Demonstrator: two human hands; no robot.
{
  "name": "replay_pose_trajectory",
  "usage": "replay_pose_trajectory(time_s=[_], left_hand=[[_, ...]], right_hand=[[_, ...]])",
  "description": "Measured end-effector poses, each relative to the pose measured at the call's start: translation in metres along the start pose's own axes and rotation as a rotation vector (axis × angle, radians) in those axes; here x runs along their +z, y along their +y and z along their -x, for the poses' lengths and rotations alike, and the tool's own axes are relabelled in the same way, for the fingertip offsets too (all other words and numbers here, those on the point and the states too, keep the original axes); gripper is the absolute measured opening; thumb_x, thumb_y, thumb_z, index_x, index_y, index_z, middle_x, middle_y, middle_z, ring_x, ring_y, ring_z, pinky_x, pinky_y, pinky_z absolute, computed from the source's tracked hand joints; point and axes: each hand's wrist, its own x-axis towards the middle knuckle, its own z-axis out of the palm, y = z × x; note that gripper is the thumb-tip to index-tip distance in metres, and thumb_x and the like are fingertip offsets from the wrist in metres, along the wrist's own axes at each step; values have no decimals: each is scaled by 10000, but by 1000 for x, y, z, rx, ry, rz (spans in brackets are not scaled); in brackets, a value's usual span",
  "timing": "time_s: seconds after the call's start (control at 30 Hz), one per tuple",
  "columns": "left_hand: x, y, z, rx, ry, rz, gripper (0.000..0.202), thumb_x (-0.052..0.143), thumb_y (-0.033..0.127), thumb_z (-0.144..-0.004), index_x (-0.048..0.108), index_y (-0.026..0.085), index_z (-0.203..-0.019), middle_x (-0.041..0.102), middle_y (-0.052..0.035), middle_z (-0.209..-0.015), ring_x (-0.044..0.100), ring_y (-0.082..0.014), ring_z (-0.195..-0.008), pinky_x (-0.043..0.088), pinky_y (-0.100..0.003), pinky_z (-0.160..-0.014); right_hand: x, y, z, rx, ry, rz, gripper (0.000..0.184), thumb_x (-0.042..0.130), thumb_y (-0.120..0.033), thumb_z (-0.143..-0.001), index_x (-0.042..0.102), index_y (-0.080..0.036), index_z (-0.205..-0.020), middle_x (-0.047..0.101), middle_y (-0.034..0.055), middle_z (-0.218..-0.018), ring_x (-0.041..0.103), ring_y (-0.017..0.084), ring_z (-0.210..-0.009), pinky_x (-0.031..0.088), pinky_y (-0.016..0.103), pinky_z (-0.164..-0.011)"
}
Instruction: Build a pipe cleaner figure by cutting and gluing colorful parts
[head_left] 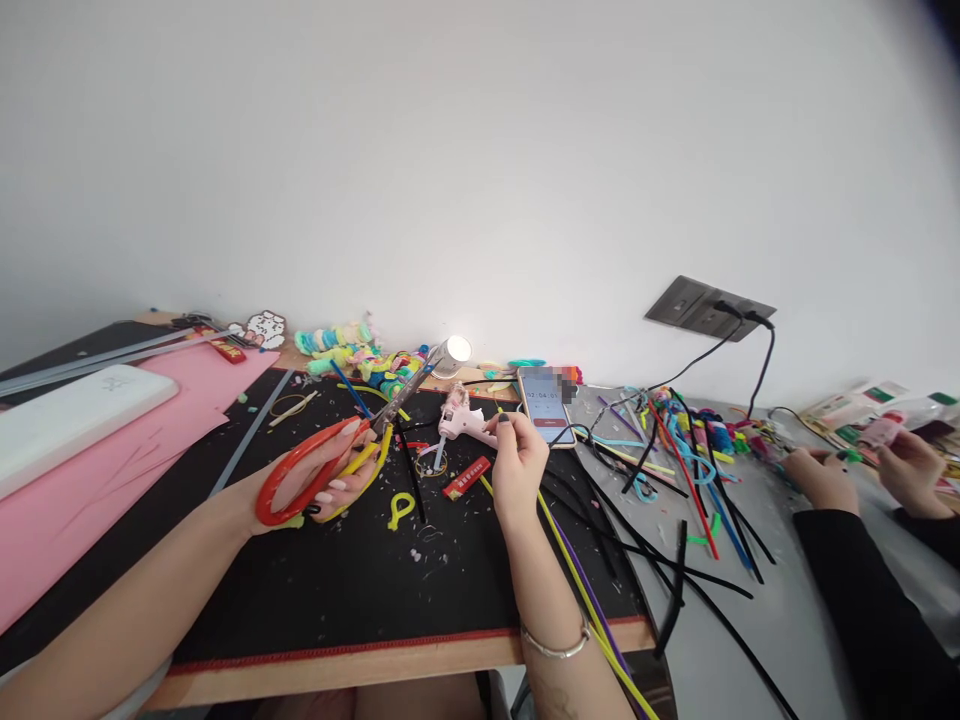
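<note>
My left hand (330, 475) is closed around red-handled scissors (300, 470) and a bent yellow pipe cleaner (367, 462); the blades point up and right over the black mat (337, 580). My right hand (517, 465) grips the handle of a pink-and-white glue gun (463, 425) whose nozzle points down at the mat. A yellow loop (400, 508) and a red glue-stick packet (465, 478) lie between my hands.
A phone (546, 405) leans beyond my right hand. Pink paper (90, 470) and a white box (67, 415) lie left. Several coloured and black pipe cleaners (675, 470) cover the grey table, where another person's hands (862, 470) work. Wall sockets (709, 308) hold cables.
</note>
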Motion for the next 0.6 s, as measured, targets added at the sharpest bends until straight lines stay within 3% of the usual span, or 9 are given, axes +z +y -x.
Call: replay_pose_trajectory(time_s=[0.13,0.3,0.37,0.43,0.53,0.6], left_hand=[[7,0,1,-40,137,-45,503,73,581,-830,350,229,-602,272,42,-517,156,-90,-415,137,-264,-424],[14,0,2,-173,48,-66,560,-18,627,-793,275,226,-535,202,45,-502,82,-89,-429,93,-280,-458],[13,0,2,-198,80,-39,568,-29,641,-790,260,227,-530,187,48,-499,68,-83,-426,76,-278,-454],[10,2,2,-184,90,26,561,0,663,-791,268,228,-558,217,48,-504,77,-78,-418,77,-267,-437],[3,5,4,-81,-15,170,516,130,685,-804,332,230,-666,315,50,-540,160,-76,-397,142,-234,-399],[0,8,4,-8,-21,232,469,229,676,-810,350,233,-710,347,58,-540,201,-70,-376,184,-219,-386]], right_hand=[[0,-1,0,9,0,-12,251,416,-270,-848,535,-165,-653,529,5,-666,494,140,-672,367,249,-640],[-1,2,-1,24,30,-28,182,423,-252,-831,560,-167,-745,570,19,-745,512,147,-718,378,255,-667],[-1,3,-1,26,61,-30,173,422,-247,-828,565,-166,-774,574,21,-764,508,144,-712,375,256,-665],[-2,4,-2,32,93,-34,179,417,-248,-826,569,-165,-785,570,19,-759,501,140,-698,368,255,-656],[-2,4,-3,45,117,-48,184,414,-251,-821,571,-165,-778,557,9,-731,489,135,-670,357,250,-631],[-1,3,-3,54,115,-54,184,415,-250,-817,570,-165,-766,550,3,-716,484,132,-659,351,247,-618]])
